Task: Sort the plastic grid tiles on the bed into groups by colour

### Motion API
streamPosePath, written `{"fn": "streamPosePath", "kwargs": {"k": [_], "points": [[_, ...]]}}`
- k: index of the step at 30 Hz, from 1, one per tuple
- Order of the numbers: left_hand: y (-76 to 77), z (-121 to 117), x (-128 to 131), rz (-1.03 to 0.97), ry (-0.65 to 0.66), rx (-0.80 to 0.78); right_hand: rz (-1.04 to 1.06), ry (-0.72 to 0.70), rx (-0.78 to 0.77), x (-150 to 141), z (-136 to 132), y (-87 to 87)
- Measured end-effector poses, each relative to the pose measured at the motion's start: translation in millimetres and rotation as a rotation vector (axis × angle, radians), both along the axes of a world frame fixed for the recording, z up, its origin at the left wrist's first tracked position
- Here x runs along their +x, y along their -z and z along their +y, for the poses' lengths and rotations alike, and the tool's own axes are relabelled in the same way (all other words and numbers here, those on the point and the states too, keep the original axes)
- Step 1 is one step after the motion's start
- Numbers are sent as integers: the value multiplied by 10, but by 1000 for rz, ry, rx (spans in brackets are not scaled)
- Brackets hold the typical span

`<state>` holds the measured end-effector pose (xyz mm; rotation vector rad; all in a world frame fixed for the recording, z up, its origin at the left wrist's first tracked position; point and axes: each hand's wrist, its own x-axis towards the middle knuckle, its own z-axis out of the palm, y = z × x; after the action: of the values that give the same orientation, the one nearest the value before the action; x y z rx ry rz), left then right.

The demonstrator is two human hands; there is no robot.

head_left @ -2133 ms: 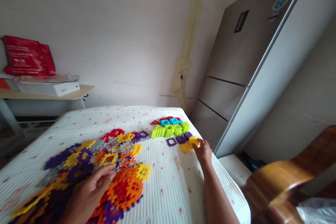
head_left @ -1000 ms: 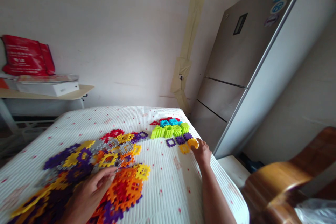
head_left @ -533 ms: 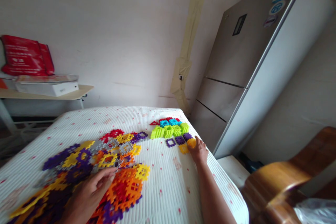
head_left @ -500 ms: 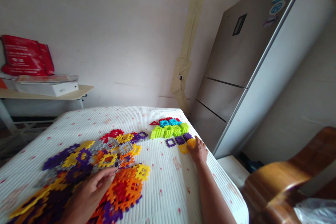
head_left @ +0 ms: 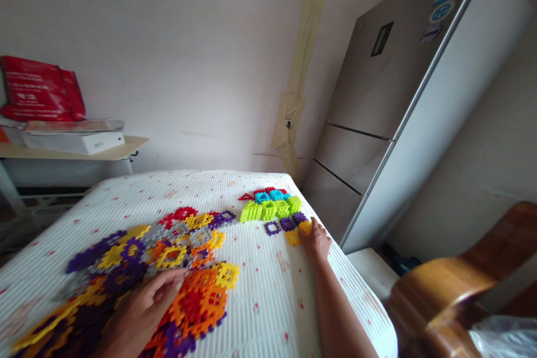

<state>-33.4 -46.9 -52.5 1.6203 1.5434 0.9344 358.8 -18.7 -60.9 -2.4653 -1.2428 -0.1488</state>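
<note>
Corner of a room: off-white painted wall, stainless-steel refrigerator (head_left: 361,100) at right, curved brown wooden chair (head_left: 436,291) at lower right, and a pale wooden side table (head_left: 138,139) far left carrying a white cardboard box (head_left: 73,142) under a red bag (head_left: 37,92).

Main surface is a white ribbed mattress (head_left: 268,291) with red flecks. Across its left half lies a wide spread of interlocking plastic waffle tiles (head_left: 126,257) in purple, yellow, grey, red and orange. Near its far right corner sits a smaller joined cluster of lime-green plastic tiles (head_left: 268,211), with blue and red tiles behind it.

Left hand (head_left: 151,302): open, fingers loosely extended, lying over the near edge of the orange plastic tile patch (head_left: 197,305). No visible grip.

Right hand (head_left: 316,240): fingers partly curled, tips on a small amber plastic tile (head_left: 305,227). Firm grip or plain contact: cannot tell.

Key relation: the amber plastic tile sits ahead of the right hand and just above its fingertips, touching a purple plastic tile (head_left: 287,224) on its left. That short row runs left to right, just below the lime cluster, and a yellow plastic tile (head_left: 293,238) lies just beside the hand. Right hand is much nearer; left hand is well apart.
</note>
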Motion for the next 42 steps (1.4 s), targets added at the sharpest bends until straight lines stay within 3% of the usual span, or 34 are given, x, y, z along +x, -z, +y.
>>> {"fn": "streamPosePath", "kwargs": {"k": [6, 17, 21, 24, 28, 31, 36, 42], "points": [[-41, -13, 11, -6, -10, -3, -2, 2, -17, -10, -6, -15], [30, 1, 3, -7, -20, 30, 5, -13, 9, 7, 2, 23], [84, 21, -30, -24, -31, 46, 53, -19, 100, 40, -6, 54], [112, 28, -74, -87, -54, 64, 101, -40, 264, 108, 5, 111], [24, -25, -105, -220, -110, 91, 268, -58, 568, 267, 52, 231], [-84, -91, -119, -358, -161, 84, 436, 14, 723, 384, 71, 317], [-149, -120, -184, -575, -222, 126, 497, 81, 782, 444, 32, 376], [-223, -16, -343, -1108, -160, 117, 504, 74, 793, 437, 21, 401]]}}
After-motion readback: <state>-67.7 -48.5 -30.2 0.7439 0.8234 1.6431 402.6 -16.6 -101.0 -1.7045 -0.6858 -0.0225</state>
